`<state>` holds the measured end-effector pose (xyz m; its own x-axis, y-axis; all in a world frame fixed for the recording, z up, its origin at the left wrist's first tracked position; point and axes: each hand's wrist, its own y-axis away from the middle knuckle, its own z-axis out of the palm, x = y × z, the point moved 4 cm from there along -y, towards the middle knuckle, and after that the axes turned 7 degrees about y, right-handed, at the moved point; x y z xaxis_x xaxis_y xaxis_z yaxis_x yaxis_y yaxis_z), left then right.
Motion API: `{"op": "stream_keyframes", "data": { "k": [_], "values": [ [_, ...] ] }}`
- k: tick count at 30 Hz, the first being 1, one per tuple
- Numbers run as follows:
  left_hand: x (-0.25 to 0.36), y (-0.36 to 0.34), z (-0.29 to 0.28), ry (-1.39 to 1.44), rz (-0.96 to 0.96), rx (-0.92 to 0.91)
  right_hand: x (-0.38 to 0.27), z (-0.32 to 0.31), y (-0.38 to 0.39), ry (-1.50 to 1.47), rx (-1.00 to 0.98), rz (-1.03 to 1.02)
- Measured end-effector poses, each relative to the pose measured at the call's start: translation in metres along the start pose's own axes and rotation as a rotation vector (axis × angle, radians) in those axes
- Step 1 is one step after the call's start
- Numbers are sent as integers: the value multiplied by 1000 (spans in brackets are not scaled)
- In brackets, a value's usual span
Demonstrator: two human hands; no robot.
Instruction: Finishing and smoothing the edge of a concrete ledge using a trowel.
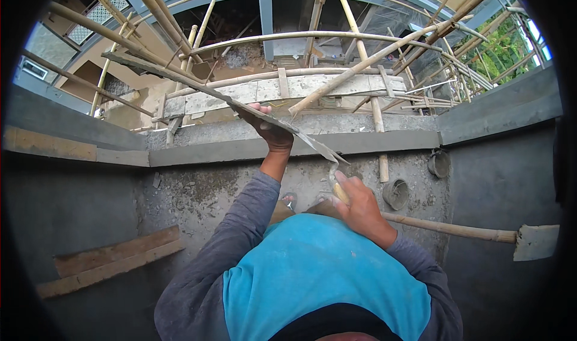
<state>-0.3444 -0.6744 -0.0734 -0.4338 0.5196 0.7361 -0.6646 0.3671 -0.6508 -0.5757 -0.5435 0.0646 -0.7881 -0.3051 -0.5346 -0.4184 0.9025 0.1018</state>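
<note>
My left hand (273, 133) reaches forward and holds up a long, thin, cement-smeared board (198, 84) from underneath. The board slants from the far left down toward my right hand. Its far end hangs out beyond the grey plastered ledge (360, 143). My right hand (363, 209) is closed around the wooden handle of a trowel (340, 192), close in front of my chest. The trowel's metal blade points up and away, against or just beside the board's near end; contact is unclear. Some fingers of the left hand are hidden behind the board.
Grey walls rise on both sides. Two buckets, one (396, 194) nearer and one (439, 164) by the wall, stand right. A bamboo-handled hoe (537, 243) lies across the right. Planks (117, 251) lean at lower left. Bamboo scaffolding (342, 91) crosses beyond the ledge.
</note>
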Motion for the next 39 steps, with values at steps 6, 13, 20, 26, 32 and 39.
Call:
{"op": "stream_keyframes", "data": {
  "k": [6, 13, 20, 26, 32, 39],
  "values": [
    [-8, 6, -34, 179, -317, 1, -28, -4, 21, -21, 24, -133],
    [94, 44, -29, 172, -46, -101, -31, -21, 84, -58, 158, -176],
    [157, 133, -22, 81, -66, -319, 11, -39, 188, -108, 223, -49],
    [192, 182, -33, 55, 82, -509, 33, -66, 253, -240, 350, -28],
    [231, 187, -72, -25, 251, -585, 39, -100, 286, -338, 499, -157],
    [249, 146, -127, -329, 99, -496, 59, -116, 296, -514, 750, -103]
  ]
}}
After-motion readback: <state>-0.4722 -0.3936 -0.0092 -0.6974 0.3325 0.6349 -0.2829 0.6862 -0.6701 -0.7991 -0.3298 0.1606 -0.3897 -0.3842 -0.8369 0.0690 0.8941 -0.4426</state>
